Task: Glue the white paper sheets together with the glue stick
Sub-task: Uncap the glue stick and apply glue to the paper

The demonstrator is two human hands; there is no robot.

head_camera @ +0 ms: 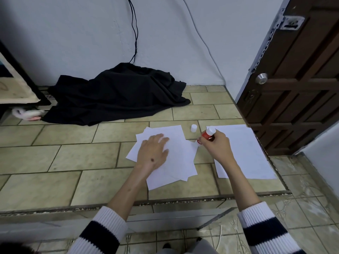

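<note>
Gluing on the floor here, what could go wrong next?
1. The left hand pins a fanned, misaligned stack; glued like this, edges likely won't match.
2. The glue stick in the right hand works at the stack's corner, near bare tile; glue could smear there.
3. The cap stands loose beside the stack; a knock could roll it away.

1. Loose pile of paper sheets (176, 162): on the floor (64, 158), centre of view.
2. Left hand (153, 153): flat on the pile's upper left part.
3. Single sheet (244, 153): on the floor at 3 o'clock of the pile, apart from it.
4. Right hand (216, 143): between pile and single sheet, holding the glue stick (207, 134) with its tip at the pile's 2 o'clock corner.
5. Cap (193, 128): upright on the floor at 10 o'clock of the glue stick, just beside it.
6. Heap of cloth (117, 94): against the wall (73, 43), at 11 o'clock of the pile, well apart.
7. Door (302, 79): at 1 o'clock of the single sheet.
</note>
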